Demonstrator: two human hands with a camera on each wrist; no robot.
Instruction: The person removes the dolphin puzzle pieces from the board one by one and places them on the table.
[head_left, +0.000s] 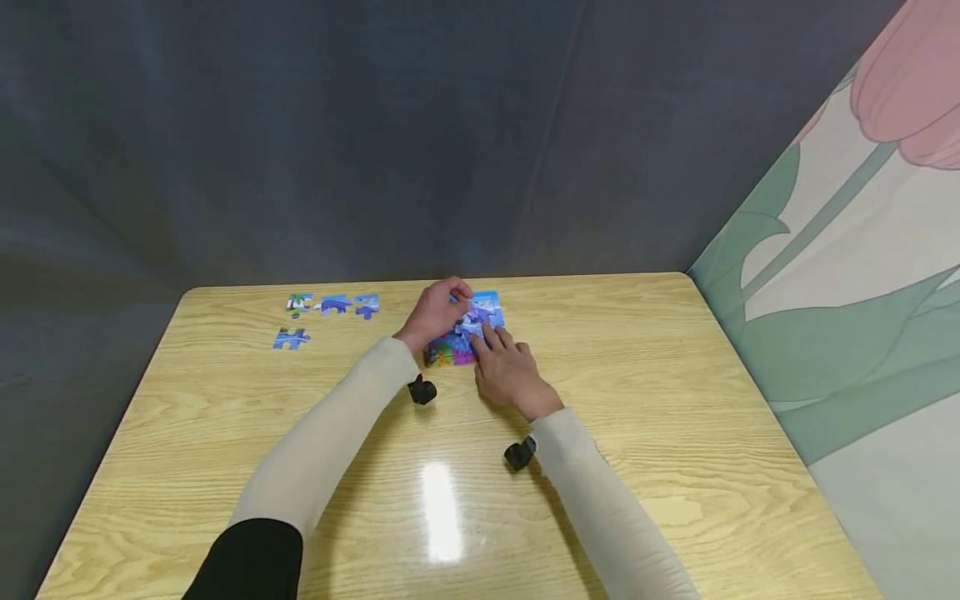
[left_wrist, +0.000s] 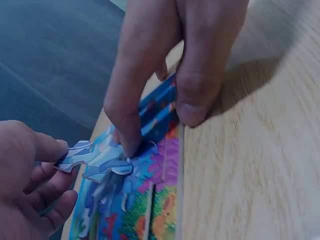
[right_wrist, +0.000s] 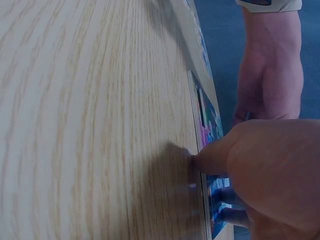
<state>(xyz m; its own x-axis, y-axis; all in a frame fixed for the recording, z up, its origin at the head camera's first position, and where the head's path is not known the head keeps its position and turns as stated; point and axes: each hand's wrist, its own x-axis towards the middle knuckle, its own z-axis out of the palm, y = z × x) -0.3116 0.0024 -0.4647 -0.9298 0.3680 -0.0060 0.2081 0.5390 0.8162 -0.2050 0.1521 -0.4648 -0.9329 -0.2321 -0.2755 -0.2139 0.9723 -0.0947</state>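
Observation:
A colourful jigsaw puzzle [head_left: 450, 357] with an undersea picture lies flat near the table's back edge. My left hand [head_left: 441, 310] is over its left side and pinches a blue-and-white puzzle piece [left_wrist: 76, 156] between thumb and fingers, tilted above the picture. My right hand [head_left: 508, 371] rests at the puzzle's right side, fingers reaching over the picture. Its thumb [left_wrist: 194, 107] lies along the near edge, while a fingertip [left_wrist: 129, 142] meets the picture close to the piece's far end. In the right wrist view, the hand covers much of the puzzle [right_wrist: 206, 107].
Several loose puzzle pieces [head_left: 334, 305] lie left of the puzzle, one of them [head_left: 291, 338] nearer me. The wooden table [head_left: 637, 467] ends at a dark curtain [head_left: 360, 150] behind, and a flower-patterned cloth [head_left: 840, 333] hangs on the right.

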